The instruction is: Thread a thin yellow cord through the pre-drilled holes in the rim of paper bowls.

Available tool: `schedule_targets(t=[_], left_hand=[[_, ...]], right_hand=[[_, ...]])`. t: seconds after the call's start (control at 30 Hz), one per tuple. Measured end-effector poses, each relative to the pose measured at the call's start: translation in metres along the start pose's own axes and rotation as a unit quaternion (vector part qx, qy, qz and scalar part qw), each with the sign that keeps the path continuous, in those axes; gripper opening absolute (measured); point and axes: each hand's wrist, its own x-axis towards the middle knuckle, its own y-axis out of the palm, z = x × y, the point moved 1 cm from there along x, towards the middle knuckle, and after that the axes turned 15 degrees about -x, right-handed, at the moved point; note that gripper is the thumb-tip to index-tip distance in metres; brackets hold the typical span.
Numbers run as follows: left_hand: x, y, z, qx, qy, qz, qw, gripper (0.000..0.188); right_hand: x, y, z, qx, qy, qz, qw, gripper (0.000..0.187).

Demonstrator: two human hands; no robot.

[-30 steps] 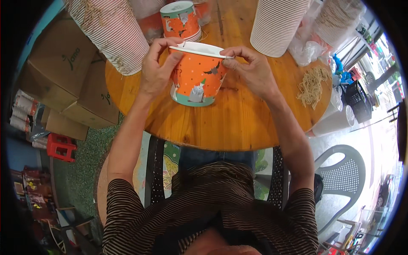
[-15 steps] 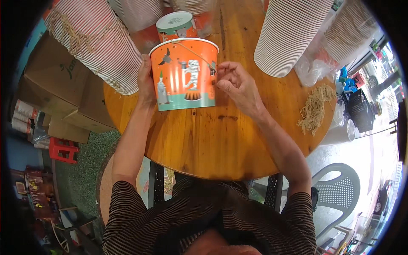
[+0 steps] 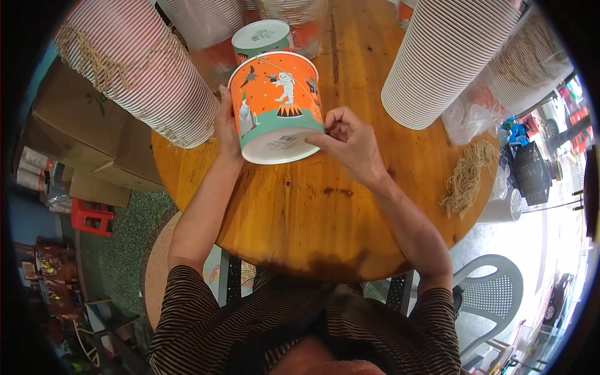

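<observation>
An orange and green paper bucket (image 3: pixel 275 100) with cartoon figures is held above the table, tilted so that its white base faces me. A thin string handle hangs across its printed side. My left hand (image 3: pixel 229 125) grips the bucket's left side, its fingers partly hidden behind the wall. At the lower right, my right hand (image 3: pixel 350 140) pinches the base rim between thumb and curled fingers. Just behind stands an upturned bucket (image 3: pixel 261 36) of the same print.
Tall stacks of nested buckets stand at left (image 3: pixel 137 69) and right (image 3: pixel 447 62) on the round wooden table (image 3: pixel 300 231). A tangle of tan string (image 3: pixel 472 178) lies near the right edge. Cardboard boxes (image 3: pixel 81 125), a red stool (image 3: pixel 92 217) and a grey chair (image 3: pixel 494 294) surround it.
The bucket has tipped, bringing its white base into sight. My right hand has moved from beside the upper wall down to the base rim. My left hand keeps its hold.
</observation>
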Motion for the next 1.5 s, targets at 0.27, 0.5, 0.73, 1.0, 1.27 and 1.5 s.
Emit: schedule_targets(t=[0.27, 0.5, 0.73, 1.0, 1.27, 1.5], left_hand=[[0.006, -0.001, -0.013, -0.016, -0.028, 0.005, 0.999, 0.051], [0.003, 0.005, -0.024, 0.046, 0.047, -0.014, 0.998, 0.053], [0.008, -0.005, -0.028, 0.144, 0.096, -0.006, 0.985, 0.031], [0.0, -0.029, -0.012, 0.218, 0.067, -0.018, 0.973, 0.028], [0.009, -0.044, 0.003, 0.286, 0.019, 0.006, 0.958, 0.024], [0.001, -0.057, 0.009, 0.4, -0.035, 0.032, 0.915, 0.025]], right_hand=[[0.026, -0.007, 0.019, -0.03, -0.012, -0.094, 0.995, 0.026], [0.077, -0.038, 0.076, -0.077, 0.011, -0.116, 0.99, 0.033], [0.163, -0.074, 0.121, -0.013, 0.008, -0.018, 1.0, 0.031], [0.235, -0.059, 0.137, -0.105, 0.09, -0.034, 0.99, 0.028], [0.286, -0.059, 0.095, -0.201, 0.13, 0.021, 0.971, 0.03], [0.289, -0.026, 0.074, -0.192, 0.171, 0.049, 0.965, 0.026]])
